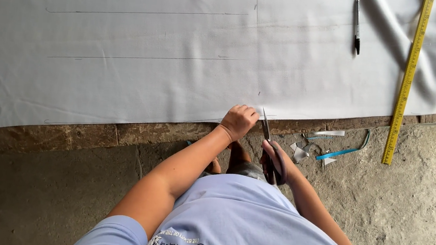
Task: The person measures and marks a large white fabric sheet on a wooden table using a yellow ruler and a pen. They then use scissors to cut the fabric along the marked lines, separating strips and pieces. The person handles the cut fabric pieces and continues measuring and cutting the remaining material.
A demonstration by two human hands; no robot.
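From the head view I see my left hand point(238, 120) pressed down on the near edge of a large white sheet of fabric point(182, 54), its fingers point(249, 111) curled together and pinning the cloth right at the rim of the wooden desk point(92, 135); my right hand point(277, 164) sits just to the right of those fingers, its own fingers clamped through the dark handles of a pair of scissors point(268, 144); the blades point away from me, their tip touching the sheet's edge just beside my left fingertips, though I cannot tell whether the blades are parted or closed; faint pencil lines point(148, 12) run across the fabric well beyond my left fingers, and one short line climbs straight up from near the scissor tip; a black pen point(357, 23) lies on the cloth far up and to the right of the scissors; a yellow ruler point(407, 83) lies farther right again, slanting from the top of the sheet down past the desk's edge; just right of my right fingers, small white and blue fabric scraps point(328, 147) lie on the rough concrete floor point(408, 213); my light blue shirt point(239, 227) fills the bottom of the view.
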